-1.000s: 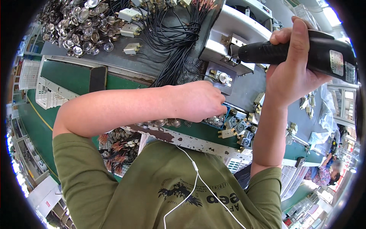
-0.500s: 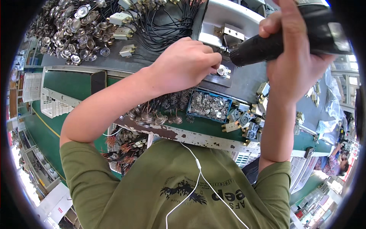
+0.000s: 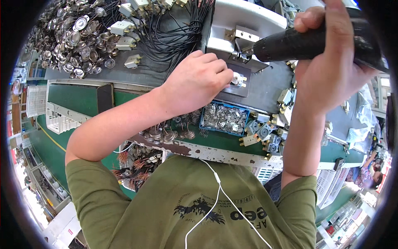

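Observation:
My right hand [image 3: 323, 70] is wrapped round a black electric screwdriver [image 3: 286, 45], held almost level. Its bit points left at a small metal bracket [image 3: 247, 34] on the silver housing. My left hand [image 3: 198, 81] is closed, with its fingertips at the left side of a small plug housing [image 3: 238, 79] that has brass pins and a round metal piece on top. This housing lies on a flat metal plate [image 3: 236, 90] on the bench. The tips of my left fingers are partly hidden behind the hand.
A heap of round metal parts [image 3: 76, 39] and bundled black cords [image 3: 176, 35] fill the far left. A blue tray [image 3: 202, 124] of small metal pieces stands nearer, beside several loose plug housings [image 3: 263, 132]. The silver housing [image 3: 265, 14] rises behind my hands. A person [image 3: 371, 176] is at the far right.
The screwdriver's nose has moved up and right, away from the plug housing toward the bracket. My left hand stays closed beside the plug housing. The whole view has shifted slightly.

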The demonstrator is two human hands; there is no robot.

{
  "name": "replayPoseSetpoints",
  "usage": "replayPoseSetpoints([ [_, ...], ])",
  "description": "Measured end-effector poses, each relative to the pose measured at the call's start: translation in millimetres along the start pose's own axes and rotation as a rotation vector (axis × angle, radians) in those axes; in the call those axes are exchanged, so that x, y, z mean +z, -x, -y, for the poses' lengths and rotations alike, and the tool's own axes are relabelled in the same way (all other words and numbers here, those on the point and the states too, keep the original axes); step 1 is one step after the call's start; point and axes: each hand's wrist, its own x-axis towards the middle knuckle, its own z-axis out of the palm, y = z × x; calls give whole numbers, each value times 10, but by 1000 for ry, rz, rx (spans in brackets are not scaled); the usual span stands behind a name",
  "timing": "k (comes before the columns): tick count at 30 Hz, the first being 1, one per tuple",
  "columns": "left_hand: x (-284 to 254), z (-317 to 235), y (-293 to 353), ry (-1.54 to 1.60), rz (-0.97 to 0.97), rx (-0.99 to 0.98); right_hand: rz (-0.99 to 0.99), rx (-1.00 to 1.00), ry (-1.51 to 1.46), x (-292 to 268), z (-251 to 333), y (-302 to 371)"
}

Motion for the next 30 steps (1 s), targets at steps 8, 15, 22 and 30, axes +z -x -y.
replayPoseSetpoints([
  [8, 69, 41, 29, 62, -20, -44, -89, 81, -145, 86, -38, -25],
  [15, 87, 57, 34, 69, -17, -59, -82, 115, -179, 92, -62, 18],
  [22, 91, 56, 33, 69, -17, -60, 49, 232, -138, 166, 150, -32],
  [30, 113, 60, 51, 84, -22, -56, 98, 254, -255, 181, 195, -77],
])
